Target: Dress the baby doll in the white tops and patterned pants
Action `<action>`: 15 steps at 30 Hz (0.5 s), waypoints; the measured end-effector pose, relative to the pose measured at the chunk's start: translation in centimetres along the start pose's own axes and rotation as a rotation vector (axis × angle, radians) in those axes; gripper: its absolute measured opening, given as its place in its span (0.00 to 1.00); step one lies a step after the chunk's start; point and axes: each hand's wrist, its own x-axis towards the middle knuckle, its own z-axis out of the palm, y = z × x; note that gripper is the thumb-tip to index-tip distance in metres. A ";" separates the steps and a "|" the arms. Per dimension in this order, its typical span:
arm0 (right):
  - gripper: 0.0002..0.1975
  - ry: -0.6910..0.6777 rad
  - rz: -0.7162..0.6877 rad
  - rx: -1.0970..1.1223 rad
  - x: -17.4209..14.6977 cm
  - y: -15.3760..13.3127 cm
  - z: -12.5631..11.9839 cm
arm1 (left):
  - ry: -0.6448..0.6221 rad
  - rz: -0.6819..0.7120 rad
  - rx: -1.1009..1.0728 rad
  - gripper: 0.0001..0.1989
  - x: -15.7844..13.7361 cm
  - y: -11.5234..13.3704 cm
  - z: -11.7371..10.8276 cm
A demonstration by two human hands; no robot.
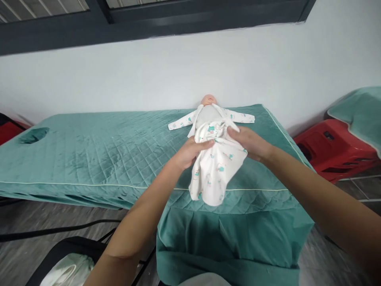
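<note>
A baby doll (208, 100) lies on its back near the wall, in a white printed top (186, 120) with both sleeves stretched out sideways. Its front shows a plain greyish-white patch. Over its lower body I hold a white baby garment (216, 171) with green and pink prints, bunched at the top and hanging loosely toward me. My left hand (193, 151) grips its left edge, thumb on top. On the right side, my right hand (247, 140) pinches the gathered cloth. The doll's legs are hidden, and the garment's exact kind cannot be made out.
The doll lies on a bed with a quilted green cover (104, 147), which has a face hole (34, 135) at the far left. Red plastic stools (336, 147) stand at the right. A black chair (77, 246) holding pale cloth (70, 270) is at the lower left.
</note>
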 end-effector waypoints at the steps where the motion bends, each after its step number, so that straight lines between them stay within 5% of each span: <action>1: 0.24 -0.083 0.038 -0.057 -0.3 0.2 -0.1 | 0.015 0.019 -0.027 0.27 0.2 0.1 0.2; 5: 0.18 -0.227 0.061 -0.205 -1.0 1.0 -0.1 | -0.018 -0.028 -0.080 0.27 0.8 -0.2 0.7; 11: 0.15 0.091 -0.105 0.129 -1.0 1.1 -0.2 | -0.116 -0.167 0.044 0.33 0.2 -1.1 -0.1; 15: 0.14 0.101 -0.063 0.240 -1.4 0.8 0.1 | -0.176 -0.224 0.094 0.33 0.1 -1.3 0.1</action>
